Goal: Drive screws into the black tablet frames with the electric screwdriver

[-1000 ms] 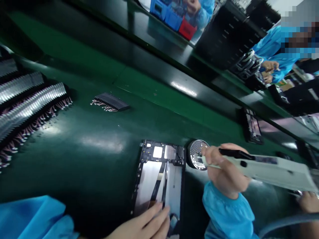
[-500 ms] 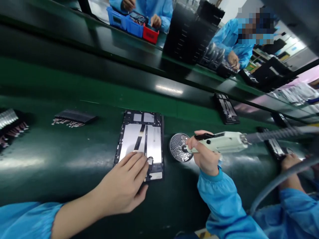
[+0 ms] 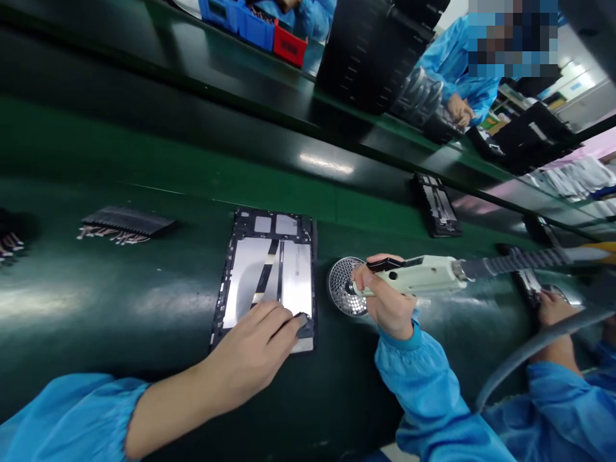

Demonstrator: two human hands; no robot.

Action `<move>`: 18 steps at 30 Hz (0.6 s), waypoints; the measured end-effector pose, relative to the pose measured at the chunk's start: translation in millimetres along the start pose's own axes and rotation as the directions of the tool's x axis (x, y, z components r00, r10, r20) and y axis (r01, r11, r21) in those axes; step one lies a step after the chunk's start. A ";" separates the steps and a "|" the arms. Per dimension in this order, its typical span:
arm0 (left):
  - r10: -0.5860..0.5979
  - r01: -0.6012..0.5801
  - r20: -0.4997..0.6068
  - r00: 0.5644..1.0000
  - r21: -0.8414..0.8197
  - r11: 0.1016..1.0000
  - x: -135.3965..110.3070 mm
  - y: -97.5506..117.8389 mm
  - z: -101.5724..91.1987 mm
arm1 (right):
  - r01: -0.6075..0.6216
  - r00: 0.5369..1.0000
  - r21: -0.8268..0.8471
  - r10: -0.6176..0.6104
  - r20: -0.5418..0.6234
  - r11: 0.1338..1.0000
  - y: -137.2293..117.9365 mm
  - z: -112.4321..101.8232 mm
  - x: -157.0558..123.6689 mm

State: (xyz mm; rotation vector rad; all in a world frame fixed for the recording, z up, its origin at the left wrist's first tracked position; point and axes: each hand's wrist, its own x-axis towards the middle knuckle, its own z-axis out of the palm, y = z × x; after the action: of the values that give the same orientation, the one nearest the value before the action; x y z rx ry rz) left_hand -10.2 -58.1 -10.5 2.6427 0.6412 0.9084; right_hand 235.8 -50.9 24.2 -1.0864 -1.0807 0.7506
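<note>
A tablet housing [image 3: 296, 276] with silver plates and a dark ribbon cable lies on the green bench. Over its near end is my left hand [image 3: 262, 340], fingers pinched on a small dark part [image 3: 302, 319] with a greyish face. That part sits at the housing's lower right; whether it touches the housing I cannot tell. My right hand [image 3: 389, 301] is wrapped round a pale green electric screwdriver [image 3: 423, 274], held nearly level. The screwdriver's nose points left, over a round perforated metal screw dish [image 3: 341, 292] beside the housing. Its bit is hidden.
A black stack of parts with wires [image 3: 125, 223] lies to the left. Another tablet housing [image 3: 437, 205] rests at the back right. The screwdriver's grey cord runs off to the right. A co-worker's hand [image 3: 556, 314] is at the right; blue bins [image 3: 255, 27] stand beyond the rail.
My left hand has shifted right across the housing's near end, with the small dark part now between its fingertips. The right hand and screwdriver stay over the dish. The view has shifted slightly.
</note>
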 end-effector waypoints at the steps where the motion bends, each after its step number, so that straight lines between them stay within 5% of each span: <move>1: -0.022 0.022 -0.007 1.000 -0.049 0.999 0.3 0.2 -0.3 | 0.001 1.000 0.003 -0.001 0.004 1.000 0.5 -0.4 0.0; 6: -0.075 0.074 0.001 0.997 -0.207 0.976 0.9 2.2 -0.3 | -0.022 1.000 0.011 0.022 -0.002 1.000 -0.1 -0.6 -0.7; 12: 0.179 -0.179 0.014 0.984 -0.003 0.984 -0.8 10.2 -5.6 | -0.034 0.999 -0.021 0.034 0.010 0.999 -2.3 -0.3 -0.5; 18: 0.174 -0.174 0.002 0.985 0.047 0.984 0.5 13.7 -3.0 | -0.065 0.998 -0.003 0.065 -0.012 0.998 -2.0 3.2 -0.1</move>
State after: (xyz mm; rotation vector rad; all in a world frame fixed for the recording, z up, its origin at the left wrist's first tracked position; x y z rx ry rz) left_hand -7.4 -69.3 -2.7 2.7746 0.4421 0.9544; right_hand 232.7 -50.7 26.3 -1.1319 -1.0406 0.7938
